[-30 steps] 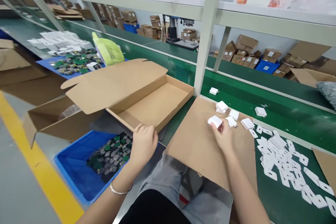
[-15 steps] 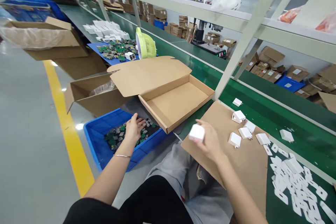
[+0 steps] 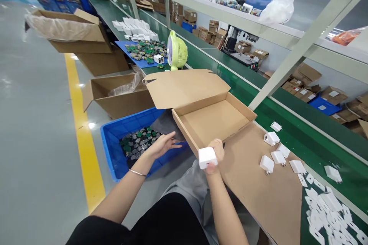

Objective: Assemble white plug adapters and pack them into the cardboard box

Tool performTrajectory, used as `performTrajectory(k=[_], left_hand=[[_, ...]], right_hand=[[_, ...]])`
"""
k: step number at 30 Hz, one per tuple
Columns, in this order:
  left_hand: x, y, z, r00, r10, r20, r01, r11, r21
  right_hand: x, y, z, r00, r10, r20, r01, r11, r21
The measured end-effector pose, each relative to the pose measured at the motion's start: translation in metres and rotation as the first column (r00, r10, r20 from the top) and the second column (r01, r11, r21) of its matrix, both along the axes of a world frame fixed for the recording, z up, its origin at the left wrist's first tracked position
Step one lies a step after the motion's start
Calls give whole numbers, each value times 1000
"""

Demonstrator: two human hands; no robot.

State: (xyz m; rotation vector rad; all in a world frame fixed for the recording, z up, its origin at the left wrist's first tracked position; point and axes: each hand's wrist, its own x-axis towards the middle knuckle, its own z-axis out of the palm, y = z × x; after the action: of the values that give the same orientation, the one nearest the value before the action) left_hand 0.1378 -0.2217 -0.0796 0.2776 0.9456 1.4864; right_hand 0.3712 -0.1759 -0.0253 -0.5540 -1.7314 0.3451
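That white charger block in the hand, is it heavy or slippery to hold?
Probably light: the right hand holds the white charger shell up with just a few fingers. Its smooth, glossy plastic could be a bit slippery. It looks stiff and boxy, so it shouldn't roll.

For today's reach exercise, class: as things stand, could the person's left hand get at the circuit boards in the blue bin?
Probably yes. The left hand hovers open just above the circuit boards in the blue bin. The bin is open-topped and nothing lies between. The open cardboard box sits off to the side.
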Motion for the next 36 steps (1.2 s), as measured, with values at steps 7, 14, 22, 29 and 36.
performTrajectory(k=[7,14,22,29,36], left_hand=[[-70,6,4,946,321,-38,-321,947,-7],[-73,33,32,929,9,-370,-45,995,-88],[16,8,35,918,290,-271,-272,957,105],[38,15,55,896,-346,-278,355,935,-23],[27,-5,48,928,137,-347,-112,989,93]], right_hand=[[12,-5,72,882,-106,-458,109,994,-19],[24,-1,144,871,39,-489,19,994,111],[55,-7,151,928,70,-365,-23,991,133],[32,-3,142,915,-302,-266,348,926,145],[-14,11,47,960,28,-279,23,984,178]])
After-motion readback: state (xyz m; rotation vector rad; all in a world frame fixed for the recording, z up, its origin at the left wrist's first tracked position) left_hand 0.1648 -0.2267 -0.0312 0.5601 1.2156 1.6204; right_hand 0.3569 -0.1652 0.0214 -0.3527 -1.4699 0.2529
